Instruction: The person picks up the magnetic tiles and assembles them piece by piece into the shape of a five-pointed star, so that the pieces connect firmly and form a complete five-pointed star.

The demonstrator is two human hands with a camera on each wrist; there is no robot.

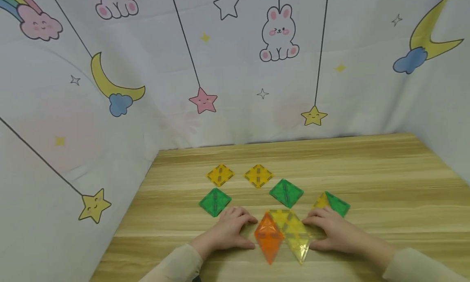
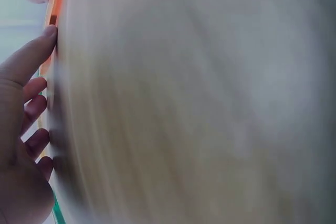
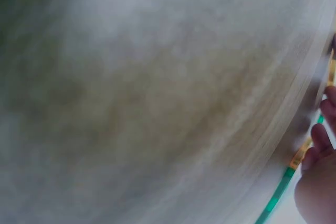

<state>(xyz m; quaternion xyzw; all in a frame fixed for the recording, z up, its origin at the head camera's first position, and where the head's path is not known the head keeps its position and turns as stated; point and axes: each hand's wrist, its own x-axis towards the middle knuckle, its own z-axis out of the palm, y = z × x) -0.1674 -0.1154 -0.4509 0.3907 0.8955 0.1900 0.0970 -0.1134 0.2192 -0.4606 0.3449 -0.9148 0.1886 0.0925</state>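
Triangular see-through magnetic tiles lie flat on the table. Two orange tiles (image 1: 269, 243) make a diamond, with several yellow tiles (image 1: 290, 225) edge to edge on its right. My left hand (image 1: 235, 229) rests on the table left of the orange pair, fingers spread in a loose curve; the left wrist view has its thumb right at an orange tile edge (image 2: 55, 6). On the other side, my right hand (image 1: 335, 231) sets its fingertips and thumb against the right edge of the yellow tiles. Just beyond its knuckles lies a yellow-and-green pair (image 1: 338, 204), partly hidden by that hand.
Farther back are two orange-yellow diamonds (image 1: 220, 175) (image 1: 258, 176). A green diamond (image 1: 215, 202) lies beyond my left hand, and another green diamond (image 1: 286, 193) behind the yellow tiles. A printed cloth (image 1: 235, 127) hangs along the wooden table's (image 1: 385, 159) back and sides.
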